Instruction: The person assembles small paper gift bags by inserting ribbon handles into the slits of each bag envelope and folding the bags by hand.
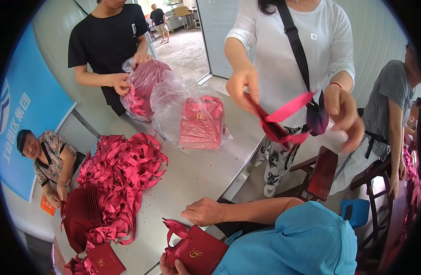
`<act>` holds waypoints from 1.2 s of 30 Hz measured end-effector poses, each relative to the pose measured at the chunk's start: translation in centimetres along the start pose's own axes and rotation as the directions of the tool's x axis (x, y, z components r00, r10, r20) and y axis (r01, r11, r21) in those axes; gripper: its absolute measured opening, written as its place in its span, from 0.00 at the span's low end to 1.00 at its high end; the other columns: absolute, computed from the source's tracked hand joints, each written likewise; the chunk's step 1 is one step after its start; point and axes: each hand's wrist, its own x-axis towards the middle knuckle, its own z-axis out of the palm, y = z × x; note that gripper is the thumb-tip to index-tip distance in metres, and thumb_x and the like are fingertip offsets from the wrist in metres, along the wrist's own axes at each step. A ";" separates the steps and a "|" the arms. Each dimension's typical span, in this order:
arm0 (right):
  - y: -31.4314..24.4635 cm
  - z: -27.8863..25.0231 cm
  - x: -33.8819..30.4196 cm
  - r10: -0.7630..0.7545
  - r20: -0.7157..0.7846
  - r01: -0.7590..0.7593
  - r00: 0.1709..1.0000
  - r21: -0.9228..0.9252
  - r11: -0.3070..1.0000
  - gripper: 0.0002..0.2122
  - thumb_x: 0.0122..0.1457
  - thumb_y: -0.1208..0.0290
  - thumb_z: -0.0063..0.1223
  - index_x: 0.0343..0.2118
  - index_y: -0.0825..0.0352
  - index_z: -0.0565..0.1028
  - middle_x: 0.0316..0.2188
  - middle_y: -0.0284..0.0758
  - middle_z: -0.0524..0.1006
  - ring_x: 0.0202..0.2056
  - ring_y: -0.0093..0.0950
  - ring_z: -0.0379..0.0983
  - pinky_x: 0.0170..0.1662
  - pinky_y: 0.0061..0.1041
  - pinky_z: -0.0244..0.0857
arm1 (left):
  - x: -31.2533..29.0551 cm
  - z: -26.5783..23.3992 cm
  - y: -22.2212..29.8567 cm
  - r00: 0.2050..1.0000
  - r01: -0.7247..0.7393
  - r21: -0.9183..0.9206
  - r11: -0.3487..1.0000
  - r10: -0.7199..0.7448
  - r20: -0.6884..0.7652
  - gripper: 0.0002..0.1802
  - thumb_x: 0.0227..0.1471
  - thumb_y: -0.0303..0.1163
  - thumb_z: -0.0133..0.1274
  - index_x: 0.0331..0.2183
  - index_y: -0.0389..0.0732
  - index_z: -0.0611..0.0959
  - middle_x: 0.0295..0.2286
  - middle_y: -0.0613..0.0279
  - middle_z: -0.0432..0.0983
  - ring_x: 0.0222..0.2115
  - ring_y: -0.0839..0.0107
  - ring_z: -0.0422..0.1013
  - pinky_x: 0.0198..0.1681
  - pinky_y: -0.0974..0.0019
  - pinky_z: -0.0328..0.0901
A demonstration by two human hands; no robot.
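At the lower edge, my left hand (174,266) pinches a small dark-red gift bag (205,251) with a gold emblem and a pink-red ribbon handle (175,227). My right hand (202,211) is curled closed above the table edge, beyond this bag and apart from it; whatever its fingers may hold is hidden. Another small red gift bag (106,259) lies to the left. Beyond it are a fanned stack of flat dark-red bags (81,215) and a large heap of red ribbon-handled bags (123,169).
Across the table (192,178), a person in black (110,41) handles a clear plastic sack (146,91) of red items. Another wrapped bundle (201,123) lies beside it. A person in white (302,55) holds a red ribboned bag (279,128). Wooden stools (321,172) stand right.
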 end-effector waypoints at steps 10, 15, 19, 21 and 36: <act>-0.3 -0.1 0.2 0.009 0.030 -0.010 0.999 0.028 1.000 0.04 0.48 0.76 0.50 0.26 0.65 0.67 0.19 0.34 0.70 0.21 0.33 0.72 0.21 0.31 0.67 | -0.2 -1.4 -1.2 0.999 -0.047 0.078 0.996 0.047 -0.001 0.23 0.58 0.26 0.52 0.55 0.33 0.70 0.47 0.50 0.74 0.46 0.64 0.71 0.53 0.66 0.63; -0.5 -0.1 0.1 0.024 0.039 -0.024 0.999 -0.005 1.000 0.05 0.48 0.76 0.50 0.26 0.65 0.66 0.19 0.34 0.70 0.21 0.34 0.72 0.22 0.32 0.68 | -0.4 -1.7 -1.5 1.000 -0.026 0.031 0.999 0.026 -0.012 0.23 0.59 0.28 0.53 0.55 0.34 0.70 0.47 0.50 0.74 0.45 0.64 0.71 0.53 0.65 0.63; -0.3 0.2 0.0 0.016 0.015 -0.016 1.000 -0.004 1.000 0.04 0.48 0.76 0.50 0.25 0.65 0.66 0.19 0.34 0.69 0.21 0.34 0.72 0.23 0.32 0.68 | -0.5 -1.3 -1.0 0.999 -0.044 0.031 0.999 0.044 -0.003 0.23 0.59 0.28 0.53 0.55 0.34 0.70 0.48 0.50 0.74 0.46 0.64 0.71 0.52 0.65 0.63; -0.2 0.2 0.0 0.017 0.033 -0.017 0.999 0.007 1.000 0.04 0.48 0.76 0.50 0.26 0.65 0.67 0.19 0.34 0.70 0.21 0.34 0.73 0.24 0.32 0.69 | -0.7 -0.9 -0.1 0.999 0.023 0.070 0.997 -0.020 -0.036 0.23 0.58 0.28 0.53 0.54 0.34 0.70 0.48 0.51 0.74 0.46 0.64 0.71 0.52 0.66 0.63; -0.4 0.1 -0.2 0.036 0.068 -0.034 0.997 -0.025 0.999 0.06 0.47 0.79 0.53 0.30 0.66 0.71 0.20 0.34 0.72 0.22 0.32 0.73 0.25 0.28 0.70 | -0.8 -1.0 -0.8 0.999 -0.035 0.066 0.997 0.038 -0.038 0.22 0.58 0.28 0.53 0.53 0.33 0.72 0.43 0.53 0.76 0.42 0.66 0.71 0.51 0.67 0.64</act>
